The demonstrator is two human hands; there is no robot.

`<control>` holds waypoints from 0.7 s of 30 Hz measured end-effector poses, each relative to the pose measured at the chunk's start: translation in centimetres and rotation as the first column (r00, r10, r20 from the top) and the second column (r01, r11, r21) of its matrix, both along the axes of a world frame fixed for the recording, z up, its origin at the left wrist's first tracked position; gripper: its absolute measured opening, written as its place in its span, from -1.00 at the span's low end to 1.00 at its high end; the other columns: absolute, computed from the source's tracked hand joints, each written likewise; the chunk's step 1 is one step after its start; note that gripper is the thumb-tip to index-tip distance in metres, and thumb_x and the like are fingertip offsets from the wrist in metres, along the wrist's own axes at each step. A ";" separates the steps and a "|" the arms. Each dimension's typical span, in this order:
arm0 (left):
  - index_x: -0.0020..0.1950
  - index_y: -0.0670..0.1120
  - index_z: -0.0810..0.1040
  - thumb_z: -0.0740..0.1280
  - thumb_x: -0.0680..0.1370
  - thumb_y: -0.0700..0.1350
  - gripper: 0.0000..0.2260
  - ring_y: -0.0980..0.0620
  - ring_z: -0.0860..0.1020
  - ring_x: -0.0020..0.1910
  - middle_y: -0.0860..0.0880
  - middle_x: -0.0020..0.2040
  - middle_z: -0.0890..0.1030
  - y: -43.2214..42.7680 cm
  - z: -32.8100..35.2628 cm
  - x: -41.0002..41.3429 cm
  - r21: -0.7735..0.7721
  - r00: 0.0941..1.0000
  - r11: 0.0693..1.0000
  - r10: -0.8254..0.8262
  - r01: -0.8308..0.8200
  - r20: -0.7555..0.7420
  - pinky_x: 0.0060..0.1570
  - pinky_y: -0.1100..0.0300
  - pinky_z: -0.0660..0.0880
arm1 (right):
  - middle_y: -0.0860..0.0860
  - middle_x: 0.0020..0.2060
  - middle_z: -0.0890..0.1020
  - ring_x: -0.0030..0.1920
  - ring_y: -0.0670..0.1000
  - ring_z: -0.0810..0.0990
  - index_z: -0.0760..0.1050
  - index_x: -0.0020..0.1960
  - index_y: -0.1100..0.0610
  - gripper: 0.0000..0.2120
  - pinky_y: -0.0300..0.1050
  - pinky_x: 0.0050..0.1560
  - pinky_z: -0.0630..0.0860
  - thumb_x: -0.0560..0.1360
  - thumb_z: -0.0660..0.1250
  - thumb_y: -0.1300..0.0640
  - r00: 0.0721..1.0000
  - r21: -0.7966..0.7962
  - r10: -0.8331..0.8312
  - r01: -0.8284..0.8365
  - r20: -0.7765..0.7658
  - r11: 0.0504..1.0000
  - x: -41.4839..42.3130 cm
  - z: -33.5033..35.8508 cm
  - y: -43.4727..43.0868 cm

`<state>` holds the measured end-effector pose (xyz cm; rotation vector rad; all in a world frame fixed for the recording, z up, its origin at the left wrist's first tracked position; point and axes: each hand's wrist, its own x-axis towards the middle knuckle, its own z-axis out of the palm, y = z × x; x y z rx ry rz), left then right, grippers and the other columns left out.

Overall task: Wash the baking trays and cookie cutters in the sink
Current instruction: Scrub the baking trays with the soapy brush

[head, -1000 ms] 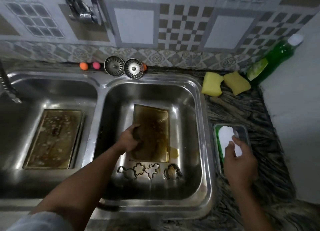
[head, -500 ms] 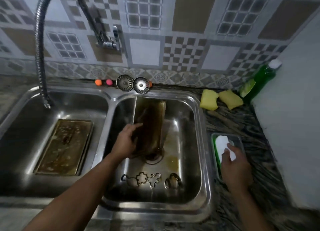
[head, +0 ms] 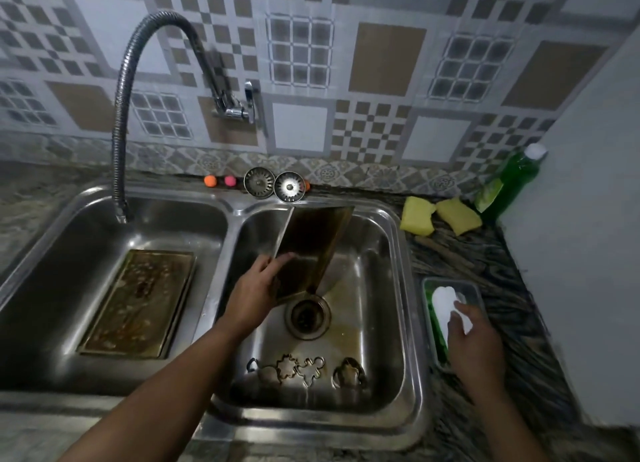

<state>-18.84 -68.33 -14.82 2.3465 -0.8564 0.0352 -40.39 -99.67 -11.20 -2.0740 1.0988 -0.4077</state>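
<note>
— Through the head camera, what are we holding?
— Our left hand (head: 254,297) is gripping the baking tray (head: 311,250) at its near corner. The thumb is pressing on its face and the fingers are wrapping round the edge. The tray is tilting steeply over the right basin (head: 388,253), with its low end hanging just above the drain (head: 307,317).
— And the other hand?
— Our right hand (head: 474,343) is resting on the white pad (head: 443,302) in the small tub (head: 476,288) on the counter, right of the sink. The fingers are bending over the pad, but we cannot tell whether they are pinching it.
— Where is the rest lying?
— The second tray (head: 138,302) is lying flat in the left basin (head: 69,253), near the hose tap (head: 121,115). The cookie cutters (head: 308,371) are sitting in a row along the near side of the right basin, apart from the tilted tray. Two yellow sponges (head: 417,215) and a green bottle (head: 509,181) are sitting at the back right of the counter. Two strainers (head: 259,183) are leaning behind the sink.
</note>
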 end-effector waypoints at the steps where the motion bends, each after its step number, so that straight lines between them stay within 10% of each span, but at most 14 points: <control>1: 0.49 0.02 0.35 0.43 0.47 -0.32 -0.37 -0.09 0.57 0.08 -0.07 0.27 0.43 0.1 0.2 0.1 0.005 1.000 1.000 -0.008 0.008 0.024 -0.06 0.11 0.63 | 0.17 0.23 0.59 0.16 0.21 0.57 0.53 0.27 0.09 -0.74 0.10 0.13 0.55 0.61 0.25 0.10 1.000 -0.003 0.003 -0.003 0.003 1.000 0.0 0.1 -0.1; 11: 0.51 0.09 0.33 0.31 0.49 -0.39 -0.34 0.18 0.46 0.22 0.06 0.31 0.41 -0.9 2.4 -0.4 -0.242 0.989 0.961 0.116 -0.135 -0.090 0.20 0.27 0.48 | 0.13 0.24 0.57 0.14 0.10 0.53 0.53 0.27 0.12 -0.75 -0.10 0.08 0.42 0.61 0.27 0.13 0.970 0.007 -0.102 0.103 0.222 0.995 1.7 4.5 1.1; 16: 0.50 0.10 0.34 0.19 0.53 -0.43 -0.36 0.42 0.32 0.32 0.11 0.39 0.38 -1.4 3.5 -2.0 -0.352 0.932 0.895 0.156 -0.273 -0.326 0.34 0.32 0.32 | -0.04 0.15 0.53 0.07 -0.08 0.47 0.52 0.27 0.09 -0.76 -0.50 -0.24 0.34 0.61 0.27 0.15 0.957 0.054 0.078 -0.097 0.280 0.994 7.2 6.7 5.6; 21: 0.47 0.10 0.34 0.17 0.64 -0.31 -0.53 0.25 0.34 0.42 0.05 0.46 0.39 -1.8 3.5 -3.2 -0.446 0.912 0.825 0.188 -0.348 -0.364 0.44 0.19 0.32 | -0.11 0.13 0.52 0.10 -0.04 0.55 0.48 0.28 -0.07 -0.75 -0.26 -0.16 0.49 0.62 0.25 0.07 0.922 0.175 0.300 -0.347 0.246 0.921 11.4 3.7 11.0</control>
